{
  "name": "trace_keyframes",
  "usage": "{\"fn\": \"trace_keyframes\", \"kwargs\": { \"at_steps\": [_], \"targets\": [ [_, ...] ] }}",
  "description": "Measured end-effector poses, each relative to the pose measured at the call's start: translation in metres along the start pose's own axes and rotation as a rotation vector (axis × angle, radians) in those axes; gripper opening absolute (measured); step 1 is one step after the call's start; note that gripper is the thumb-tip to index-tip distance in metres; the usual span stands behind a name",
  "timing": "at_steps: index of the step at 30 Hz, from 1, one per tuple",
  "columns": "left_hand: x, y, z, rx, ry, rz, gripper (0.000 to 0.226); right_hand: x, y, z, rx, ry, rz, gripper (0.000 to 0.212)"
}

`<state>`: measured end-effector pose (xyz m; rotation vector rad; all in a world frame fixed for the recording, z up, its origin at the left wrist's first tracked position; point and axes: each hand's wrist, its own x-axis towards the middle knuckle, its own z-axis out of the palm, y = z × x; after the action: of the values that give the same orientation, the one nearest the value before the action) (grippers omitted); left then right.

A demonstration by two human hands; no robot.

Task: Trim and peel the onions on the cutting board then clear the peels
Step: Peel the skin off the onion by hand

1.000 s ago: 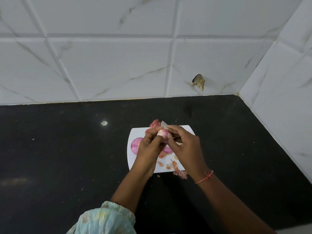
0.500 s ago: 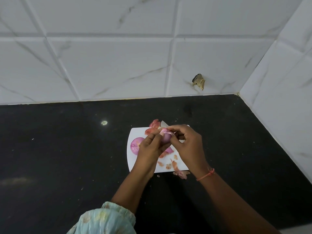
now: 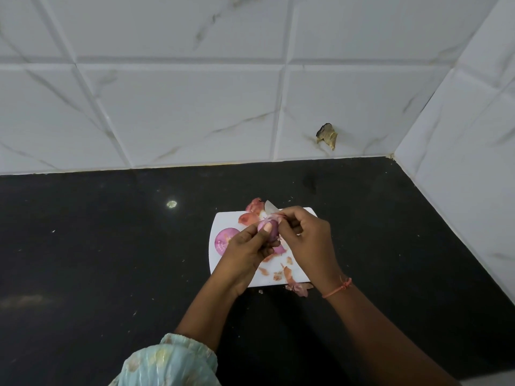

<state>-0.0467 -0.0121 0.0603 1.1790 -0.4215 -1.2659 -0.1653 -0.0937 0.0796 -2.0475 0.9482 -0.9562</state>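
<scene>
Head view: left grip (image 3: 245, 246) clamps the onion (image 3: 269, 228); right grip (image 3: 303, 235) pinches its skin (image 3: 276, 215) alongside a knife (image 3: 269, 207). Best pull skin away slowly, blade off the thumb.

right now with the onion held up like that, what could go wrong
1. The right hand seems to hold a knife while pinching skin off the onion in the left hand; a slip might nick the fingers.
2. Peels already lie off the cutting board; more may scatter.

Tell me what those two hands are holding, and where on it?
The left hand holds a small onion around its body; the right hand pinches loose peel at its top, with a knife blade showing beyond.
</scene>
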Motion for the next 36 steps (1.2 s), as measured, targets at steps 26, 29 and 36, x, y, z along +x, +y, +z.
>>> {"fn": "trace_keyframes", "kwargs": {
  "at_steps": [26, 29, 36],
  "targets": [
    [-0.009, 0.017, 0.000, -0.021, -0.006, 0.078, 0.041, 0.008, 0.003, -0.005, 0.166, -0.057, 0.196, 0.020],
    [-0.008, 0.021, 0.000, -0.169, -0.017, 0.024, 0.043, 0.006, -0.005, -0.005, 0.526, -0.052, 0.436, 0.020],
    [-0.010, 0.023, 0.006, -0.190, -0.024, -0.013, 0.030, 0.002, 0.002, 0.000, 0.235, -0.126, 0.296, 0.030]
  ]
}}
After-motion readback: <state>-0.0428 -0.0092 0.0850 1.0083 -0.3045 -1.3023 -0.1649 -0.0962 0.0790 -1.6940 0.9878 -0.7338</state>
